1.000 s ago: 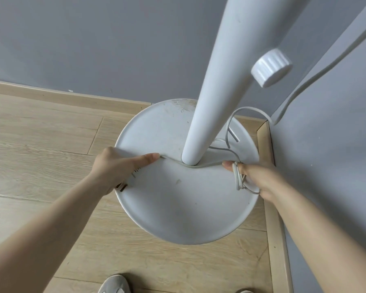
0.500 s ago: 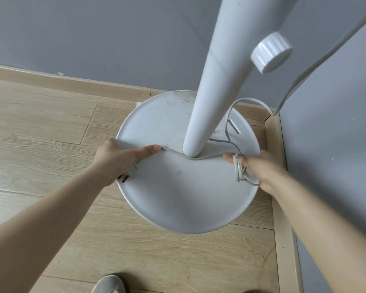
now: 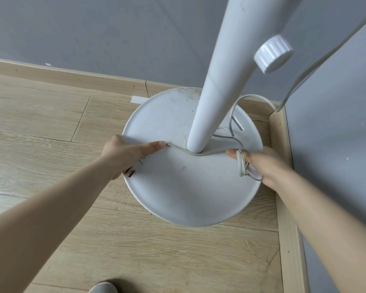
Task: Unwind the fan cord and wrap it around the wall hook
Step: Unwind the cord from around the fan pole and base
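A white fan stands in the room's corner on a round base (image 3: 190, 193), its pole (image 3: 216, 89) rising toward me. The grey cord (image 3: 209, 153) runs taut around the front of the pole's foot, between my two hands. My left hand (image 3: 125, 157) pinches one end of that stretch at the base's left side; a plug's prongs show under it. My right hand (image 3: 262, 163) holds several gathered loops of cord at the base's right side. More cord arcs up behind the pole and climbs the right wall. No wall hook is in view.
A white adjustment knob (image 3: 272, 53) sticks out of the pole higher up. Grey walls meet just behind the fan, with a wooden skirting board (image 3: 283, 166) along both. Wood flooring spreads to the left and front. A shoe tip (image 3: 103, 288) shows at the bottom edge.
Both hands hold the same grip on the cord. Only the view shifts slightly; the fan base sits a little differently in frame.
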A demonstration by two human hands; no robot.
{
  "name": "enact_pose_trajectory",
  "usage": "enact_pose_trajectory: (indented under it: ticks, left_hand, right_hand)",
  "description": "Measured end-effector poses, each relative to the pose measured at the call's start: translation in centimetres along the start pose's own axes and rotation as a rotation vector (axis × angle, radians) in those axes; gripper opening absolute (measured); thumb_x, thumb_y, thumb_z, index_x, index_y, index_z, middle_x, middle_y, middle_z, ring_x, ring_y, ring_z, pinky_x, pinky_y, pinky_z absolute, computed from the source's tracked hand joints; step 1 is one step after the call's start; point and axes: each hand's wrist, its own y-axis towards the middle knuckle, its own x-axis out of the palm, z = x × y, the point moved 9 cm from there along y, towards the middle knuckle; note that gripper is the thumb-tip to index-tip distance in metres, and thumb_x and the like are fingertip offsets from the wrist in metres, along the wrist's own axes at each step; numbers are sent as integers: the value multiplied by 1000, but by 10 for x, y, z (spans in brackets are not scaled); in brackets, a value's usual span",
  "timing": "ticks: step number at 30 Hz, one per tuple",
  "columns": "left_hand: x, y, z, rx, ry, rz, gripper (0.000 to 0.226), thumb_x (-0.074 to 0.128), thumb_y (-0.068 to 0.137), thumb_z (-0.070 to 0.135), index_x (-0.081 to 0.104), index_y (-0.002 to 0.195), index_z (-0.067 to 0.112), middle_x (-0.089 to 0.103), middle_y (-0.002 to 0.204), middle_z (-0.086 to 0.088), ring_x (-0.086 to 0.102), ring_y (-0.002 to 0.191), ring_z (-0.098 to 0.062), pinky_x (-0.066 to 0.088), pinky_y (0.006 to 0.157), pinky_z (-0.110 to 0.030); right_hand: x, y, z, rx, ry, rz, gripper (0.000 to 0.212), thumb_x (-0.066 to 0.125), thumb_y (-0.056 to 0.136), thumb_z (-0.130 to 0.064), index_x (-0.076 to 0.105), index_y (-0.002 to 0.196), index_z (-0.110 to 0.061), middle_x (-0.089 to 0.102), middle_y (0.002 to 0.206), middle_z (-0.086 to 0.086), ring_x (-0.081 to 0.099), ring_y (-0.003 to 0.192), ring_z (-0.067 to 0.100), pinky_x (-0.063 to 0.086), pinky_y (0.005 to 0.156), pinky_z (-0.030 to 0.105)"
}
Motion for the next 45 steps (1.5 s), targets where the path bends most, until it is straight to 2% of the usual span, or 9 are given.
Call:
enact_pose_trajectory:
  ticks: [6, 11, 17, 21, 25, 32, 37, 42, 45]
  left_hand:
    - [9, 14, -4, -15, -21, -6, 101, 87, 19, 65, 66, 101, 8, 68, 99, -8, 67, 85, -27, 54, 61, -31]
    - [13, 27, -6, -27, -9, 10, 95, 88, 26, 63, 67, 100, 8, 68, 97, -8, 67, 85, -27, 55, 65, -33]
    - [20, 41, -8, -33, 1, 9, 107, 84, 13, 69, 66, 100, 9, 68, 97, -7, 67, 84, -26, 60, 71, -38]
    - [25, 47, -15, -42, 7, 11, 94, 88, 28, 61, 66, 103, 8, 67, 100, -7, 67, 86, -25, 58, 72, -36]
    - [29, 50, -23, -60, -7, 1, 104, 84, 16, 66, 66, 101, 8, 69, 94, -7, 68, 83, -26, 60, 72, -38]
    - [30, 60, -33, -81, -6, 2, 112, 85, 11, 70, 66, 102, 9, 70, 97, -8, 69, 84, -28, 56, 64, -33]
    - [31, 66, -35, -92, -3, -5, 89, 89, 34, 60, 66, 103, 7, 69, 88, -8, 66, 71, -21, 48, 52, -26]
    - [34, 70, -30, -84, 24, -28, 88, 89, 36, 60, 66, 102, 6, 70, 89, -8, 66, 71, -21, 48, 52, -26]
    - [34, 74, -27, -78, 48, -24, 83, 88, 41, 59, 65, 103, 9, 67, 90, -4, 64, 72, -18, 48, 52, -26]
  right_hand:
    - [1, 11, 3, 7, -24, -1, 52, 92, 51, -34, 75, 96, -15, 75, 95, 1, 69, 92, 22, 54, 92, 39]
    - [6, 23, 3, 11, -18, -9, 41, 92, 54, -31, 75, 89, -18, 75, 95, 0, 69, 94, 22, 55, 91, 38]
    - [8, 37, 10, 24, -6, 1, 27, 91, 58, -26, 74, 79, -20, 75, 96, -1, 68, 97, 22, 54, 92, 39]
    - [12, 40, 16, 25, 12, -3, 20, 89, 63, -20, 73, 75, -21, 74, 91, -2, 68, 96, 19, 55, 87, 33]
    - [14, 44, 19, 31, -9, -3, 30, 90, 59, -24, 74, 84, -18, 74, 92, -1, 68, 92, 18, 54, 75, 29]
    - [20, 58, 23, 41, -35, -18, 35, 88, 60, -25, 76, 93, -18, 75, 92, -3, 67, 92, 15, 51, 71, 25]
    - [26, 66, 30, 63, -25, -2, 53, 91, 47, -31, 77, 96, -15, 76, 95, -2, 68, 96, 15, 53, 85, 29]
    - [26, 66, 28, 52, -23, 13, 48, 91, 57, -29, 74, 100, -15, 74, 97, -2, 65, 87, 12, 48, 72, 25]
    - [26, 68, 28, 53, -21, 14, 49, 90, 59, -29, 73, 103, -14, 73, 100, 0, 66, 92, 17, 50, 80, 28]
